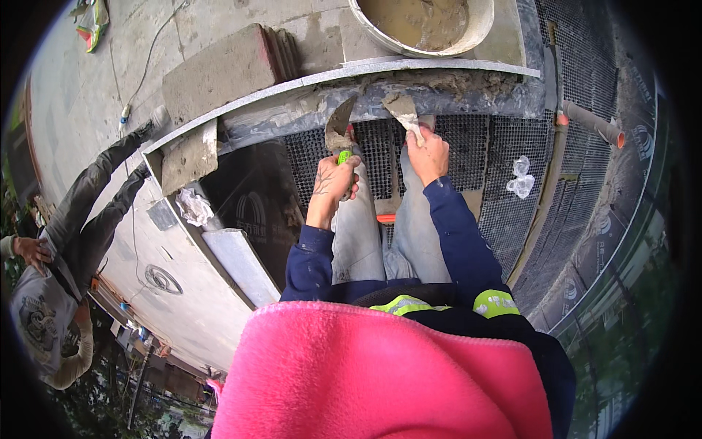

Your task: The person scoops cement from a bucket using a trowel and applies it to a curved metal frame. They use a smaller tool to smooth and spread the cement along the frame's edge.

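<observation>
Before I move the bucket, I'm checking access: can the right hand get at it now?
Probably, with some stretch: nothing tall stands between the right hand and the bucket, though the scraper it holds would hinder gripping.

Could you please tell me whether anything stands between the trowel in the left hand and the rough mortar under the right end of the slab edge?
Yes: in this view, the putty knife in the right hand lies between the trowel and that rough mortar; nothing else visible is in the way.
</observation>
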`<state>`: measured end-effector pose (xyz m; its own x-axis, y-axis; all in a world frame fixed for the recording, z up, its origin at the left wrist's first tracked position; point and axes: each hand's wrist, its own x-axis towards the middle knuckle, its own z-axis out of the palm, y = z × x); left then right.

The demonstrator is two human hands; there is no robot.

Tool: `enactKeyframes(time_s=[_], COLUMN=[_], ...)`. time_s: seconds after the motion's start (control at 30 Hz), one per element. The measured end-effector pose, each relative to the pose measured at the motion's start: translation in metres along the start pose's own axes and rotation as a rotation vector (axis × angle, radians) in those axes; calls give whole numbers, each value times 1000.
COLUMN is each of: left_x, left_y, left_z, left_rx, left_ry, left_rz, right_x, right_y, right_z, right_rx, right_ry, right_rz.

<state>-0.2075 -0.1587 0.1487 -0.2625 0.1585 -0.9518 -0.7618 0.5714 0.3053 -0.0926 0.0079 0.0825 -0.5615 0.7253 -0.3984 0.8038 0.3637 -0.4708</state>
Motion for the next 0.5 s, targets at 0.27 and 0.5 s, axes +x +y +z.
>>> enactKeyframes(time_s=[0.27,0.5], left_x=[11,25], left_y=[-15,-45], left_z=[-8,0], left_rx=[-46,67], left_ry=[70,151], left_rz=[36,211], right_x=[-38,7], right_y=[64,-11], right_z=[48,47], right_rx=[-91,-105], right_ry=[57,9], right_rz=[-21,-22])
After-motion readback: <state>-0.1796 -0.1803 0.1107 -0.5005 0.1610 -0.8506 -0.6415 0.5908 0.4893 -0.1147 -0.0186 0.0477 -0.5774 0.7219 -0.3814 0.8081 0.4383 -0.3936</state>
